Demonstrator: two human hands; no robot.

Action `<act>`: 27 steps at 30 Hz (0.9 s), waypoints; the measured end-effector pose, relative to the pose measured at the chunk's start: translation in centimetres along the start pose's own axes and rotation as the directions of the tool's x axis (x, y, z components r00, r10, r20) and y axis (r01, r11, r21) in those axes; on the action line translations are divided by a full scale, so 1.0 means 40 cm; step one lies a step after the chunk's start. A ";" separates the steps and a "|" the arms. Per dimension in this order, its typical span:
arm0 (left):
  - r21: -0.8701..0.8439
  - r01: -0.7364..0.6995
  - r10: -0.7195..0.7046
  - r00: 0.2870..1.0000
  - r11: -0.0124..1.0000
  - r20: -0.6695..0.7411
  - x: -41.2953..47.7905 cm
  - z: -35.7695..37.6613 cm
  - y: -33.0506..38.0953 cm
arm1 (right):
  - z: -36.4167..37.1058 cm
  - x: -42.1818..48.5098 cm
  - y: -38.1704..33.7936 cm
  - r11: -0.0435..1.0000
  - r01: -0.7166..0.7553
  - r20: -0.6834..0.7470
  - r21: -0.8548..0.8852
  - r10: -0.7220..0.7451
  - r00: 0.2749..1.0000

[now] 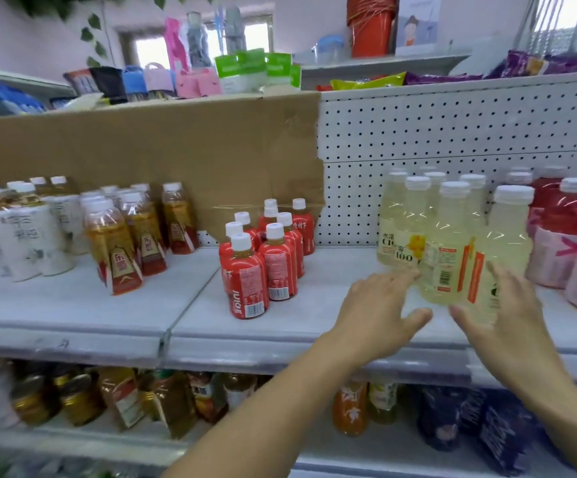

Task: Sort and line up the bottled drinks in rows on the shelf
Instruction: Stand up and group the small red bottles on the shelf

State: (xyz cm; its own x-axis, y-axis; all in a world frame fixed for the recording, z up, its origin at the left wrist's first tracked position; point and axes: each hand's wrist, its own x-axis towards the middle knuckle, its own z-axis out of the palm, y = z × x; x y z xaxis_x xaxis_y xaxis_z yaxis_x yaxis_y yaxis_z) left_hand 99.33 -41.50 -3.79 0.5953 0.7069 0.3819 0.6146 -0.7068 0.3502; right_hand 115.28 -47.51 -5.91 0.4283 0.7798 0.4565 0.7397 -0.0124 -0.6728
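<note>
Two bare hands reach in with fingers spread and nearly straight, gripping nothing: the left hand (378, 313) and right hand (511, 315) flank the front clear plastic bottle of pale yellow drink (444, 257), fingertips at its lower sides. It stands upright, white cap up, heading a cluster of like bottles on the smooth grey-white metal shelf (314, 326). To the left stand small red-labelled juice bottles (262, 267) and, farther left, amber tea bottles (121, 243). Behind rise a white perforated back panel (452, 132) and a creased brown cardboard sheet (142, 150).
</note>
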 end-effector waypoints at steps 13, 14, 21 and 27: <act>-0.082 0.286 -0.297 0.922 0.955 -0.249 -0.536 -0.394 -0.455 | 0.405 -0.237 -0.520 0.893 0.362 0.165 0.269 -0.412 0.896; -0.086 0.310 -0.322 0.910 0.947 -0.262 -0.578 -0.429 -0.498 | 0.440 -0.256 -0.560 0.884 0.365 0.185 0.294 -0.427 0.885; -0.173 0.400 -0.435 0.838 0.900 -0.329 -0.787 -0.606 -0.750 | 0.654 -0.359 -0.796 0.853 0.336 0.315 0.399 -0.472 0.824; -0.270 0.433 -0.507 0.785 0.860 -0.356 -0.859 -0.707 -0.926 | 0.812 -0.359 -0.976 0.863 0.322 0.521 0.389 -0.495 0.695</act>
State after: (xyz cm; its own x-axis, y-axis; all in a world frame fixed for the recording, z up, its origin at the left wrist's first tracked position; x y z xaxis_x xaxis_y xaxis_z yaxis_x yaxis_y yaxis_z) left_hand 41.49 -40.37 -5.69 -0.0283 0.9041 0.4264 0.6471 -0.3086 0.6972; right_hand 63.38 -37.88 -5.12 -0.3386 0.8748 0.3466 0.5747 0.4839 -0.6600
